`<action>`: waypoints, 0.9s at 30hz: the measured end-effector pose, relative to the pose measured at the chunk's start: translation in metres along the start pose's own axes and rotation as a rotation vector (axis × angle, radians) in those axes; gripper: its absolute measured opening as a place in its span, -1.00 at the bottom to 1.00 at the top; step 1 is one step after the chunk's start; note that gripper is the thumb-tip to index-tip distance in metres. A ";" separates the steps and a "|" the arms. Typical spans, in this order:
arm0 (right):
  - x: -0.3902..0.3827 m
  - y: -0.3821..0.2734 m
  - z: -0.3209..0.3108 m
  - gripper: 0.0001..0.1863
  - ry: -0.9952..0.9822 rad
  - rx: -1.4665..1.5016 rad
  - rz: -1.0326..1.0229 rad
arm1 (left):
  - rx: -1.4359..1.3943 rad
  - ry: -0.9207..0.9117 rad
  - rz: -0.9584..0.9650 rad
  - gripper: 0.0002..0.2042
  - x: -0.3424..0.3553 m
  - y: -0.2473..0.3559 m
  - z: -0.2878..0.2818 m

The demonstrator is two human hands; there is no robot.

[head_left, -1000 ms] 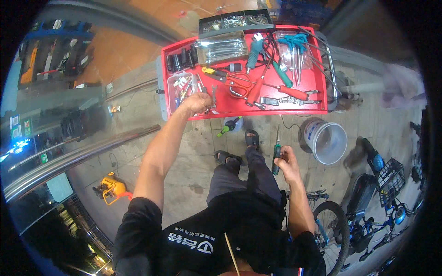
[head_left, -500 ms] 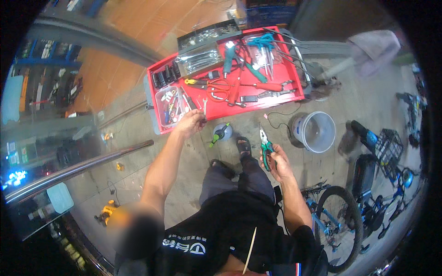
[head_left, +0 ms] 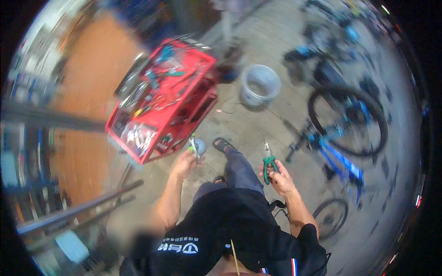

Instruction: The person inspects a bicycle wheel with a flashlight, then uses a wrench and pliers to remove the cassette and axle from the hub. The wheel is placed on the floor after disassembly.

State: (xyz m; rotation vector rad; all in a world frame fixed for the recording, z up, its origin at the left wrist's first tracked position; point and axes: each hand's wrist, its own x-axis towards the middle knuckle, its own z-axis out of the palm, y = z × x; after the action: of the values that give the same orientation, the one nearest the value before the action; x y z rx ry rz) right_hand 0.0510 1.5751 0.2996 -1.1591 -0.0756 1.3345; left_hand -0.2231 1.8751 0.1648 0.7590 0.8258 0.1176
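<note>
Pliers with green handles stand upright in the right hand, whose fingers are clamped round the handles, tips pointing far. Left of it, the left hand is closed round a small pale tool, too blurred to identify, just near the red tool cart. A white bucket stands on the floor farther off, and a blue bicycle to the right.
</note>
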 end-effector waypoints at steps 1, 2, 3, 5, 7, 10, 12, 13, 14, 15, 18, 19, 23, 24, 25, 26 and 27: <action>-0.031 0.024 -0.005 -0.42 0.059 0.035 -0.027 | 0.078 -0.009 -0.057 -0.75 -0.003 -0.019 0.002; -0.061 0.046 -0.010 -0.41 0.080 0.068 -0.051 | 0.091 -0.004 -0.112 -0.75 -0.007 -0.034 0.013; -0.082 0.066 -0.017 -0.35 0.110 0.143 -0.088 | 0.114 0.001 -0.166 -0.75 -0.006 -0.044 0.025; -0.136 0.096 -0.022 -0.41 0.207 0.174 -0.057 | 0.157 -0.068 -0.198 -0.78 -0.014 -0.085 0.039; -0.188 0.111 -0.024 -0.47 0.282 0.190 -0.100 | 0.282 -0.050 -0.280 -0.85 -0.022 -0.115 0.059; -0.256 0.162 -0.033 -0.52 0.374 0.249 -0.138 | 0.386 -0.258 -0.423 -0.89 -0.031 -0.152 0.090; -0.302 0.195 -0.056 -0.55 0.463 0.274 -0.148 | 0.565 -0.255 -0.460 -0.90 -0.039 -0.189 0.119; -0.323 0.212 -0.068 -0.55 0.500 0.314 -0.162 | 0.655 -0.243 -0.458 -0.91 -0.041 -0.203 0.133; -0.344 0.230 -0.075 -0.55 0.543 0.356 -0.172 | 0.698 -0.287 -0.481 -0.91 -0.040 -0.216 0.148; -0.366 0.247 -0.085 -0.54 0.584 0.395 -0.180 | 0.738 -0.316 -0.490 -0.92 -0.042 -0.232 0.164; -0.421 0.306 -0.110 -0.53 0.624 0.486 -0.237 | 0.885 -0.344 -0.518 -0.94 -0.055 -0.266 0.220; -0.436 0.323 -0.119 -0.53 0.631 0.525 -0.255 | 0.905 -0.361 -0.516 -0.95 -0.049 -0.282 0.228; -0.518 0.369 -0.187 -0.50 0.680 0.724 -0.325 | 1.290 -0.730 -0.350 -0.92 0.007 -0.372 0.232; -0.548 0.388 -0.211 -0.47 0.704 0.705 -0.355 | 1.649 -0.809 -0.217 -0.89 -0.005 -0.413 0.256; -0.574 0.408 -0.229 -0.45 0.727 0.717 -0.392 | 2.031 -0.891 -0.069 -0.86 -0.013 -0.435 0.280; -0.599 0.413 -0.260 -0.42 0.777 0.757 -0.319 | 2.053 -1.143 0.197 -0.85 -0.013 -0.469 0.293; -0.618 0.416 -0.276 -0.41 0.819 0.759 -0.284 | 2.074 -1.354 0.518 -0.83 -0.012 -0.477 0.299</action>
State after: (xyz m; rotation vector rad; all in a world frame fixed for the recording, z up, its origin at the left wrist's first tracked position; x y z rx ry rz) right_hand -0.2634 0.8498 0.2226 -0.8974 0.7691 0.4705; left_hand -0.1108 1.3509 -0.0087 2.4932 -0.9712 -0.8779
